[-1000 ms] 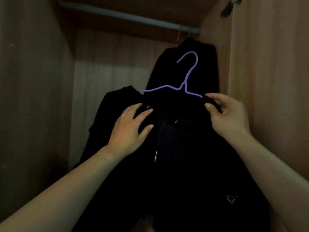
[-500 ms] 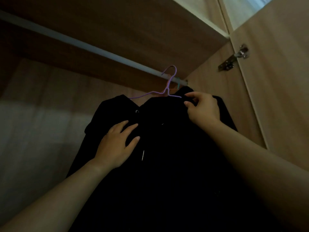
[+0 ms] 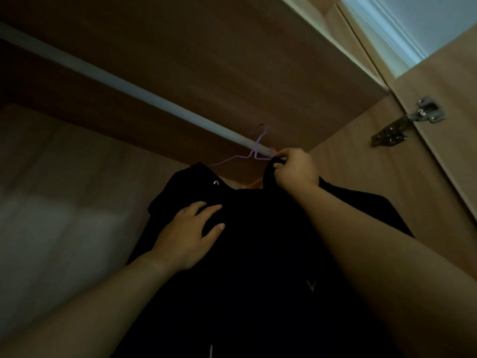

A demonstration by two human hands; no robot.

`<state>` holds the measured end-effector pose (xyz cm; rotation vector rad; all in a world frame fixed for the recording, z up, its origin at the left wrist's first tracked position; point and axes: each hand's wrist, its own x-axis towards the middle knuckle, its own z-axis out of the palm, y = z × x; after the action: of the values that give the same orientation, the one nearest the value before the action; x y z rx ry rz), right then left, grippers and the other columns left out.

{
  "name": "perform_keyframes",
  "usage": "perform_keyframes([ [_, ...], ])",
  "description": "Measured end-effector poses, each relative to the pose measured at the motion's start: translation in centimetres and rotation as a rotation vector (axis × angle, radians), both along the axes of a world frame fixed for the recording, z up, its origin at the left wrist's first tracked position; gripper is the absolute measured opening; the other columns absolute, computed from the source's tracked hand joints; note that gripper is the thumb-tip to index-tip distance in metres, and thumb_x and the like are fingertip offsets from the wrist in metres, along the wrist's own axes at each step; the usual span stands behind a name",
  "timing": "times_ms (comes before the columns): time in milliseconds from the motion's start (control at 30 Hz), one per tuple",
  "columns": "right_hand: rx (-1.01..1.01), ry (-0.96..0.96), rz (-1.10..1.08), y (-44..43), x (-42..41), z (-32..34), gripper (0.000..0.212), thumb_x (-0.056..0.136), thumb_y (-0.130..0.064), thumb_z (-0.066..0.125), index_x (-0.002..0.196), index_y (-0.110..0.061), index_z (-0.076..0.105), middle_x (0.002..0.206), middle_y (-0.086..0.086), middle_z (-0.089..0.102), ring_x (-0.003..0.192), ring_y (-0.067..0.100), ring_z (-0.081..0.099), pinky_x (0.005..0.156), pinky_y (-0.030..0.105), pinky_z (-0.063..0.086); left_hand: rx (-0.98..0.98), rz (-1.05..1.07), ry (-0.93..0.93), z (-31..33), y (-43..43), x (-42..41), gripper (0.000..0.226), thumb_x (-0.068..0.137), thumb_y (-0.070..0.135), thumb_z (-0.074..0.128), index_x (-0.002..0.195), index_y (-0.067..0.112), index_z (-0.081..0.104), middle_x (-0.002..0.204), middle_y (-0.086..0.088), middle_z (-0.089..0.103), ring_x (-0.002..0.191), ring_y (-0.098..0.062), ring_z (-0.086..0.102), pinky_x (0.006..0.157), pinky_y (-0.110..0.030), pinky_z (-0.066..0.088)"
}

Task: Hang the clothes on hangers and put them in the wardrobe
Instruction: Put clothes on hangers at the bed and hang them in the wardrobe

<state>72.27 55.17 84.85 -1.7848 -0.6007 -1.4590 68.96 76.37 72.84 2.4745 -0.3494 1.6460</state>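
Observation:
A black hoodie hangs on a thin purple hanger, raised inside the wardrobe. The hanger's hook reaches over the grey rail near its right end. My right hand pinches the hoodie's collar and the hanger's right arm just under the rail. My left hand lies flat, fingers spread, on the hoodie's left chest. An orange hanger peeks out behind the collar; what hangs on it is hidden.
The wardrobe's top board sits close above the rail. Its right side wall stands just beyond my right hand. The open door with a metal hinge is at the right. The back panel fills the left.
The hoodie and hanger went up and back to the rail, and the hook now sits over it. My view tilted upward. Both hands kept their places on the hoodie.

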Motion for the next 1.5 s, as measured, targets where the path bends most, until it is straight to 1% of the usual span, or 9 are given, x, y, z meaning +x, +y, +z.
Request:
perform_keyframes([
  [233,-0.168,-0.086,-0.145,3.0,2.1,-0.2,0.025,0.092,-0.016,0.055,0.114,-0.023,0.062,0.134,0.007,0.052,0.104,0.024,0.058,0.072,0.031,0.047,-0.007,-0.023,-0.013,-0.3,1.7,4.5,0.054,0.092,0.058,0.036,0.142,0.039,0.030,0.152,0.002,0.027,0.137,-0.021,0.027,0.110,-0.034,0.028],
  [400,-0.290,-0.269,-0.344,1.9,3.1,-3.0,0.026,0.096,-0.024,0.047,0.120,-0.020,0.056,0.116,0.006,0.060,0.102,0.024,0.057,0.075,0.034,0.047,-0.006,-0.089,-0.039,-2.4,1.8,6.5,0.067,0.082,0.073,0.025,0.143,0.044,0.023,0.153,0.010,0.023,0.139,-0.012,0.021,0.110,-0.028,0.023],
  [533,-0.417,-0.267,-0.442,0.7,3.2,-6.6,0.049,0.098,-0.043,0.032,0.144,-0.026,0.031,0.153,0.006,0.025,0.137,0.025,0.025,0.109,0.043,0.020,-0.036,-0.053,-0.108,-3.8,0.8,6.3,0.062,0.088,0.065,0.028,0.145,0.041,0.022,0.154,0.008,0.020,0.140,-0.011,0.017,0.110,-0.025,0.017],
  [667,-0.409,-0.218,-0.413,-0.8,4.5,-13.7,0.053,0.097,-0.050,0.025,0.146,-0.031,0.023,0.158,-0.001,0.003,0.144,0.021,0.000,0.114,0.043,-0.006,-0.049,-0.094,-0.091,-6.3,0.3,5.4,0.061,0.086,0.065,0.028,0.143,0.045,0.022,0.154,0.011,0.018,0.141,-0.009,0.015,0.110,-0.025,0.017],
  [800,-0.367,-0.199,-0.393,-1.4,6.2,-23.5,0.056,0.092,-0.050,0.025,0.139,-0.024,0.043,0.153,0.006,0.026,0.141,0.028,0.020,0.112,0.045,0.005,-0.035,-0.155,-0.019,-10.8,-0.5,4.0,0.075,0.075,0.078,0.023,0.141,0.044,0.027,0.155,0.010,0.019,0.141,-0.011,0.018,0.113,-0.033,0.023],
  [967,-0.470,-0.083,-0.346,-2.7,6.4,-35.9,0.057,0.095,-0.052,0.019,0.139,-0.024,0.041,0.152,0.007,0.029,0.139,0.025,0.021,0.109,0.044,0.014,0.018,-0.095,0.086,-19.1,-2.5,3.2,0.077,0.073,0.076,0.018,0.141,0.042,0.026,0.156,0.008,0.015,0.143,-0.012,0.013,0.113,-0.030,0.019],
  [1233,-0.718,0.347,-0.367,-5.9,0.8,-54.0,0.060,0.096,-0.054,0.010,0.135,-0.024,0.044,0.148,0.006,0.037,0.135,0.024,0.029,0.109,0.039,0.012,0.022,-0.262,0.370,-34.8,-4.2,2.3,0.068,0.078,0.079,0.008,0.140,0.051,0.014,0.154,0.020,0.007,0.140,0.000,0.004,0.115,-0.028,0.017],
  [1367,-0.656,0.516,-0.363,-7.6,-4.9,-61.5,0.061,0.097,-0.054,0.010,0.137,-0.021,0.042,0.145,0.003,0.041,0.132,0.021,0.037,0.110,0.033,0.029,0.052,-0.351,0.568,-43.6,-5.3,-0.3,0.068,0.077,0.081,0.003,0.140,0.054,0.012,0.155,0.018,0.006,0.143,-0.006,0.006,0.115,-0.039,0.022],
  [1500,-0.528,0.691,-0.288,-9.3,-12.0,-66.7,0.061,0.096,-0.055,0.016,0.141,-0.018,0.037,0.144,0.006,0.042,0.129,0.022,0.043,0.095,0.031,0.043,0.065,-0.423,0.739,-52.2,-7.5,-4.0,0.067,0.083,0.075,0.013,0.142,0.046,0.024,0.154,0.009,0.024,0.142,-0.014,0.019,0.112,-0.047,0.028],
])
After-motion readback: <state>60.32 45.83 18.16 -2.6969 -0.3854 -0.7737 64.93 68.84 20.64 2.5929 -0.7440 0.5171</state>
